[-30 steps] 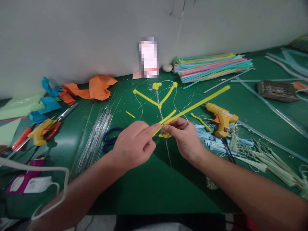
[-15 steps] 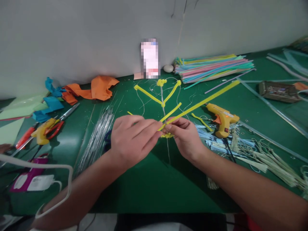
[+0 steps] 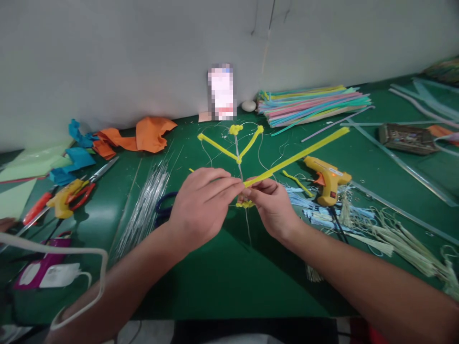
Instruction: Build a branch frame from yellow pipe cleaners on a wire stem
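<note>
Swept the short end of the yellow pipe cleaner (image 3: 304,155) from sight beneath the left hand (image 3: 206,203); could not tell its grip. Clamped the right hand (image 3: 269,203) around the wire stem (image 3: 236,145), leaving the long end slanting beyond. Apparently wrapping, called for steady pinching.

At 12 o'clock, the screen (image 3: 221,93) is obscured by pixelation. The near end of the yellow strip (image 3: 301,155) is concealed at the left hand (image 3: 204,210) and right hand (image 3: 274,205). Toward 8 o'clock, dark blue handles (image 3: 165,195) are partly covered. At 3 o'clock, box (image 3: 407,148) contents cannot be identified.
</note>
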`<state>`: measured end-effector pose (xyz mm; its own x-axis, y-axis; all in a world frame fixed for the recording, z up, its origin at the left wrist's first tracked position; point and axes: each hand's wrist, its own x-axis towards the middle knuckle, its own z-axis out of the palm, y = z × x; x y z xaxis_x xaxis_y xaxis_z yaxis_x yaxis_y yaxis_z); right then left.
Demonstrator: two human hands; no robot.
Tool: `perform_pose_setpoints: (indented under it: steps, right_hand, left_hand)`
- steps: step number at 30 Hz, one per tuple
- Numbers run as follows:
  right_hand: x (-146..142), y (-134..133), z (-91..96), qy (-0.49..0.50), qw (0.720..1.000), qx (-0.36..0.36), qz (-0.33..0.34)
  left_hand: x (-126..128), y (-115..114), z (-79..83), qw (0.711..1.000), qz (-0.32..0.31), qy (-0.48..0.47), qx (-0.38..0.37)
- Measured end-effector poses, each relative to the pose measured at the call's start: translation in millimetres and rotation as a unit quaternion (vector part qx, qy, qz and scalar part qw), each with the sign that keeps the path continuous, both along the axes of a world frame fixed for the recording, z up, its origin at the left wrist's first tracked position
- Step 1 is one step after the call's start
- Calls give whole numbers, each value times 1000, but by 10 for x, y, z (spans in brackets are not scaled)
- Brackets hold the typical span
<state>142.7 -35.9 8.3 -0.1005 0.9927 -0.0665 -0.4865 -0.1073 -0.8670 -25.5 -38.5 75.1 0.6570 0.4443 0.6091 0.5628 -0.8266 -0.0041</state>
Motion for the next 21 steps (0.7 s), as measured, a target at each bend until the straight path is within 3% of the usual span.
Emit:
perform_pose_setpoints:
  steps: [3,8,21]
  right_hand:
    - [0,-6,-26,3,1000,19,18]
    - [11,-16,-27,16,999,26,22]
    - [22,35,-24,29,998,30,-46]
  left_hand:
    - [40,-9,7,999,29,-5,41]
    - [127,0,54,997,71,19,32]
    - [348,69,-51,997,63,-6,40]
